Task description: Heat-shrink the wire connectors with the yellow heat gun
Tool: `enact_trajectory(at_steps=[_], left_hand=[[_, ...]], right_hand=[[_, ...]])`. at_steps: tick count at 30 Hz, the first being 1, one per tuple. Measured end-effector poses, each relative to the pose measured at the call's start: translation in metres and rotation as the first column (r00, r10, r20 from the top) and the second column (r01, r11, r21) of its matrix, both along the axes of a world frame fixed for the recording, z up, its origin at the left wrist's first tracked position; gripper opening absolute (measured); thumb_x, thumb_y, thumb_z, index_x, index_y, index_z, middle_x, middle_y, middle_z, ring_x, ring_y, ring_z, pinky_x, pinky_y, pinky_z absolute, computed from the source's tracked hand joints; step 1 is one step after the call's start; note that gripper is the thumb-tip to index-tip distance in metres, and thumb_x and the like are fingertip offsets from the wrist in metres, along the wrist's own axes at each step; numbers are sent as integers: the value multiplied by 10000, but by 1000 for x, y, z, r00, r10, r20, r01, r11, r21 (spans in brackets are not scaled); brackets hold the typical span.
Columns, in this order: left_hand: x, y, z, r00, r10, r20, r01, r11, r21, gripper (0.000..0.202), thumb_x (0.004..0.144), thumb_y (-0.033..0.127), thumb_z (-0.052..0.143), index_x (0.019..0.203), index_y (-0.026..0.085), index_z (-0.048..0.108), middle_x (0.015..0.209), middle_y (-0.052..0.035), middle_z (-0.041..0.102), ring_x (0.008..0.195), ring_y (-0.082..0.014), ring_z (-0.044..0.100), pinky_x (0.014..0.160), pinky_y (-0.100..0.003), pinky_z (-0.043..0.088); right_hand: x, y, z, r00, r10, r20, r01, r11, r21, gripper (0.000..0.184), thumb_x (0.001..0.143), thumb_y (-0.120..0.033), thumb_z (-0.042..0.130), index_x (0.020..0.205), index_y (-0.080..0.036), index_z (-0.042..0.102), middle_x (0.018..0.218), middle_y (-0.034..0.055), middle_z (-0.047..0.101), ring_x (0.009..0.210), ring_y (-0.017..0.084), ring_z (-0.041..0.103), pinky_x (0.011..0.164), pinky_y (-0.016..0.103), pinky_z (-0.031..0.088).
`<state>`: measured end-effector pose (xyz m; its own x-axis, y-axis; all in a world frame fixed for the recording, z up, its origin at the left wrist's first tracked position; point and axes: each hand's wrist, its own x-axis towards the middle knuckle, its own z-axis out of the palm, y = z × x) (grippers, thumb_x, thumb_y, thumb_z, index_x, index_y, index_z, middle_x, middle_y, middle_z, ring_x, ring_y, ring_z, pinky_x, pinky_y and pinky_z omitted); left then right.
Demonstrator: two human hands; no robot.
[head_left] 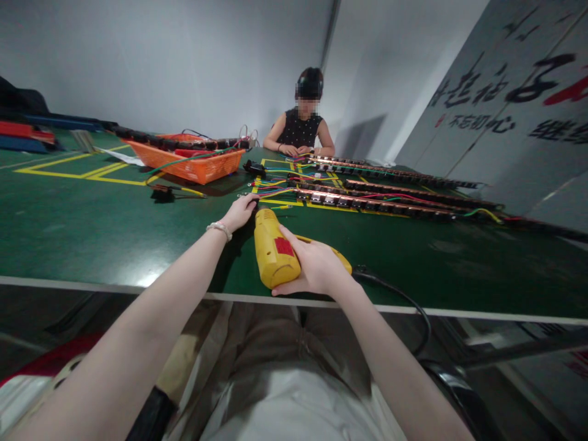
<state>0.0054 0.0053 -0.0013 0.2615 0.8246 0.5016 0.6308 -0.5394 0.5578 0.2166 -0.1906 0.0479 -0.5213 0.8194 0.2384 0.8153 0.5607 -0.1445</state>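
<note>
My right hand (316, 263) is wrapped round a yellow corded power drill (275, 254), its dark nose pointing away from me across the bench. At that nose, my left hand (241, 211) is closed with the fingertips pinched together; what they hold is hidden. Just beyond the left fingers lie the loose coloured wire ends (271, 184) of a long wiring assembly (340, 199) with copper-coloured strips and dark blocks. A short yellow-tipped wire (282, 207) rests beside the drill's front.
An orange basket (197, 166) holding dark strips and wires stands left of centre. A black connector with leads (163, 193) lies before it. Another assembly (390, 171) stretches along the right. Across the green bench (114, 233) sits a person (303, 131). The drill's black cord (404, 291) drops over the front edge.
</note>
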Motion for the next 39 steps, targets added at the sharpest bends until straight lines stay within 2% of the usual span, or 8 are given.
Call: enact_trajectory(at_steps=[6,14,24,29,39], left_hand=[[0,-2,1,1000,9,6,-9,1000,-8,338,857,238,390,1113,185,604,1020,-73,643,957,-212,572,930,-374,438],[0,-3,1,999,-2,42,3,999,-35,337,861,247,393,1116,181,602,1058,-77,630,971,-212,572,935,-370,436],[1,-5,2,998,3,56,-1,999,-40,353,866,237,395,1139,145,599,1090,-98,625,966,-207,569,940,-359,428],[0,-3,0,999,-1,48,2,1000,-21,347,868,231,399,1142,155,597,1092,-92,620,993,-212,560,949,-366,418],[-1,1,-5,998,-15,55,15,1000,1,343,867,233,398,1139,156,593,1078,-82,631,1002,-207,557,949,-362,415]], right_hand=[[16,0,-1,999,-37,8,37,999,38,1221,557,-707,681,1486,-175,94,1207,143,620,1025,313,617,820,381,434],[31,-3,3,987,-150,53,147,988,55,1196,584,-723,658,1485,-161,107,1152,148,650,985,337,640,788,404,468],[28,-7,3,985,-167,51,164,985,56,1178,604,-717,646,1484,-155,101,1160,134,649,976,343,642,790,415,476],[21,-10,-2,971,-228,68,219,969,111,1164,621,-732,611,1471,-92,139,1102,166,663,903,355,654,756,420,471],[15,-7,-9,986,-166,24,161,979,128,1181,601,-757,601,1469,-102,140,1103,148,659,934,329,641,812,401,445]])
